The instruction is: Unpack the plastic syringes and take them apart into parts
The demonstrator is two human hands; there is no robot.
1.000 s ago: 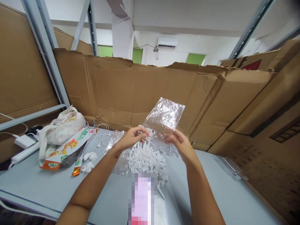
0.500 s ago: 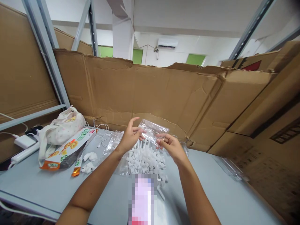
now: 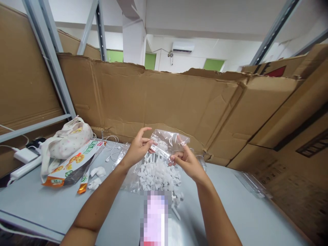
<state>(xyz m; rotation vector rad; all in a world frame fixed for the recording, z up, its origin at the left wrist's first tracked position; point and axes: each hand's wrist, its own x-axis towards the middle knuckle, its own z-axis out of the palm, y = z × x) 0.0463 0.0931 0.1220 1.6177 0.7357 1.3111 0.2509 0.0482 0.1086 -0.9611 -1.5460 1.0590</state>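
Between my hands a clear plastic bag [image 3: 170, 138] is held up above the table, with some whitish pieces showing at its left part. My left hand [image 3: 139, 147] pinches the bag's left edge between thumb and fingers, its index finger raised. On the other side my right hand [image 3: 187, 160] grips the lower right edge, thumb in front. Below them lies a heap of small white plastic pieces [image 3: 159, 174], some with long stems. Another clear plastic bag [image 3: 130, 182] lies flat beside the heap, partly hidden by my left arm.
A pixelated object [image 3: 155, 218] stands at the front. On the left are a cloth bag [image 3: 69, 140], a snack box [image 3: 74, 164], crumpled tissues [image 3: 96, 176], white earphones [image 3: 110, 153] and a power strip [image 3: 25, 167]. Cardboard [image 3: 166, 99] walls the back; clear plastic packaging [image 3: 252, 184] lies at right.
The bag has been turned and spread wider, its far edge reaching further right. My right hand has shifted its hold a little, fingers now lifted behind the bag. My left hand has barely moved.
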